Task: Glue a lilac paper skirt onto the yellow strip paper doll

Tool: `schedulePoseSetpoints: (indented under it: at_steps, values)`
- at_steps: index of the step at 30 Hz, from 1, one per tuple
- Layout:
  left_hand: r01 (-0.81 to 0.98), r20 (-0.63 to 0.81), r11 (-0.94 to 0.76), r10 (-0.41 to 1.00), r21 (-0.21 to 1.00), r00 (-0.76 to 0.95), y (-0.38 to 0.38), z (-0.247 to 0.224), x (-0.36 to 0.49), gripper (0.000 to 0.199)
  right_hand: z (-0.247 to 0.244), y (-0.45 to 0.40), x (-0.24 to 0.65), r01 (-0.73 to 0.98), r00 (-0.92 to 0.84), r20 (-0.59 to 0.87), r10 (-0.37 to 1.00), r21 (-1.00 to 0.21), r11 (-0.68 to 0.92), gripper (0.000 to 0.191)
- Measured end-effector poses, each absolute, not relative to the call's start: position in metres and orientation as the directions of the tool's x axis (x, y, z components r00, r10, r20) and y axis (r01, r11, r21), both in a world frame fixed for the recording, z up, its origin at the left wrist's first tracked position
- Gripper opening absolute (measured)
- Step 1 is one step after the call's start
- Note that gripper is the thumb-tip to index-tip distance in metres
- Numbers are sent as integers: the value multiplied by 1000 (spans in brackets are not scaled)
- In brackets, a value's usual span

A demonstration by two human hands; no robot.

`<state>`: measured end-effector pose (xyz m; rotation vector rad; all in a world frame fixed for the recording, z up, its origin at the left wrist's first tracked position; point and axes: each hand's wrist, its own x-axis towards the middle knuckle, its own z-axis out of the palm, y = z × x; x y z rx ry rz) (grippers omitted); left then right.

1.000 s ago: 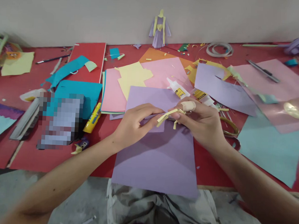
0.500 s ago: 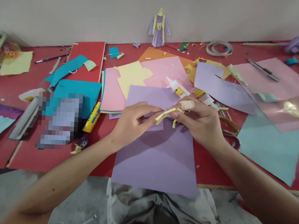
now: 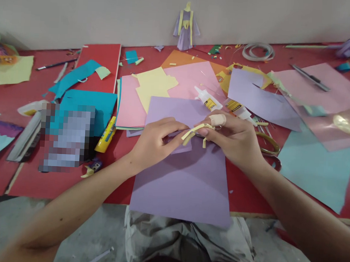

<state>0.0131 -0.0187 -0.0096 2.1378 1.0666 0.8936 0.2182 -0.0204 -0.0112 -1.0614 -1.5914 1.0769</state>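
Observation:
My left hand (image 3: 159,140) pinches one end of a small folded yellow paper piece (image 3: 197,129) between thumb and fingers. On its other side my right hand (image 3: 232,132), with a bandage round one finger, closes thumb and fingers on the same piece. A short yellow end hangs below the right thumb, and a small metal loop shows by the right fingers. Beneath both hands lies a large purple sheet (image 3: 180,186), with a smaller purple piece (image 3: 180,147) partly hidden under my left hand.
Glue bottles (image 3: 208,99) lie beyond my right hand, with scissors (image 3: 266,145) beside it. A yellow glue stick (image 3: 106,135) is at the left. A paper figure (image 3: 186,28) leans on the wall. Coloured sheets and a craft knife (image 3: 311,77) lie around the red table (image 3: 122,187).
The view has shifted slightly, so the table items sit a little higher and further left. Both hands keep nearly the same hold on the yellow paper.

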Motion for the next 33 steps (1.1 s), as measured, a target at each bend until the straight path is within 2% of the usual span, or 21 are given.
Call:
schedulePoseSetpoints:
  at_steps: [4,13,23,29,33]
  values:
    - [427,305,-518,827,741,473,-18,-11,13,15,-11,-19,218,161,-226,197,954,-958,236,16]
    - [406,299,-516,820,754,488,-18,-13,13,15,-13,-21,219,146,-233,199,952,-961,236,9]
    - [390,268,-511,805,766,529,-17,-12,13,19,-9,-21,217,126,-223,174,959,-970,206,10]
    - [410,302,-564,781,717,546,-18,-14,12,15,-8,-20,216,110,-237,182,955,-971,212,16]
    - [453,368,-645,744,616,558,-19,-16,12,23,-9,-20,216,85,-267,127,955,-984,155,21]
